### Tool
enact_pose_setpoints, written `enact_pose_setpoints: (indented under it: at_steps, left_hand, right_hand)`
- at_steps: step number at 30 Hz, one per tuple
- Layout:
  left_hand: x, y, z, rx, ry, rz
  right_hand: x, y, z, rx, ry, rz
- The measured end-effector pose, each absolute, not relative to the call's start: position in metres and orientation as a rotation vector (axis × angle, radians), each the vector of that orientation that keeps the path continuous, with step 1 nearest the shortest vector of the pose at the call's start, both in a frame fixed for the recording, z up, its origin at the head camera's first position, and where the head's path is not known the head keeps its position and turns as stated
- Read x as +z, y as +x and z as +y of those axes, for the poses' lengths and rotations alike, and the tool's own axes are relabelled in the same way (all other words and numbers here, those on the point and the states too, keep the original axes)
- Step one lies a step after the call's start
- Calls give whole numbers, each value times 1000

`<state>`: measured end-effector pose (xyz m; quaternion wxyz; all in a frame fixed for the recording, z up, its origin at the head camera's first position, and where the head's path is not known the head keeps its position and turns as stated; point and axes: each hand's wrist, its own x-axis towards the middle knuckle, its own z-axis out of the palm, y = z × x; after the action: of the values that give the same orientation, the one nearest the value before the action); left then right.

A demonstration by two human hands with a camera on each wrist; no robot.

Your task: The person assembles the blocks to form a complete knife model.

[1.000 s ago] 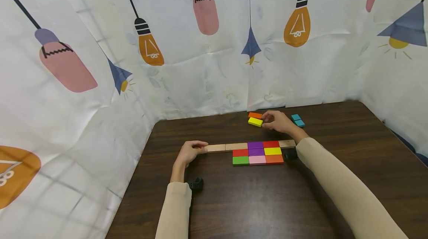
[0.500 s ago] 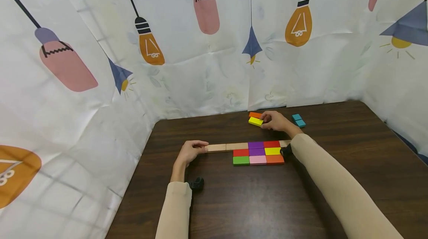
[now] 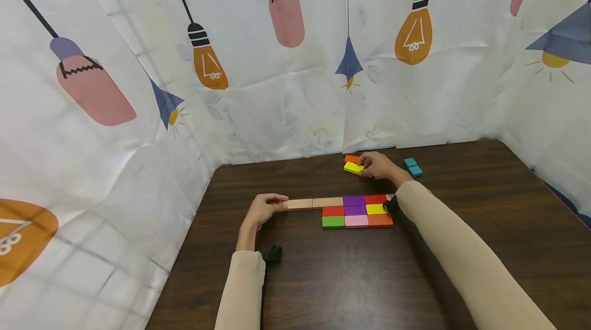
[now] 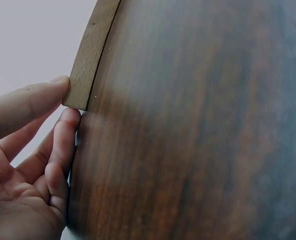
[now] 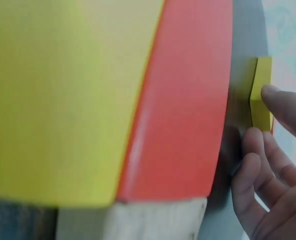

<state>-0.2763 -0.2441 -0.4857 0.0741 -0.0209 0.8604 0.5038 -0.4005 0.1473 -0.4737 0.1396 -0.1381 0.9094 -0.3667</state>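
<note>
In the head view, my left hand [image 3: 263,211] has thumb and fingers at the left end of a plain wooden block [image 3: 299,204]; the left wrist view shows the thumb against that block [image 4: 90,60]. A second wooden block [image 3: 327,202] lies end to end with it. My right hand [image 3: 379,167] holds the right end of a yellow block [image 3: 353,168] between thumb and fingers at the back. Behind that lies an orange block [image 3: 351,158], partly hidden by the fingers. Some of its fingers are curled in the right wrist view.
Nearer me, coloured blocks form adjoining rows, among them green [image 3: 333,222], pink [image 3: 356,221] and purple [image 3: 354,210]. Two teal blocks [image 3: 412,166] lie at the back right. Another wooden block, right of the rows, is mostly hidden by the right wrist camera [image 3: 390,205].
My right hand has moved slightly left onto the yellow block, and its forearm now covers more of the wooden block at the right. My left hand has stayed in place.
</note>
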Motion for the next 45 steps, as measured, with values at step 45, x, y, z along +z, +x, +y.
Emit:
enact_pose_setpoints:
  at_steps: [45]
  left_hand:
    - [-488,-277,-244,1522,-51,2587]
  right_hand:
    - [-452,-367,166,-950,-561,2602]
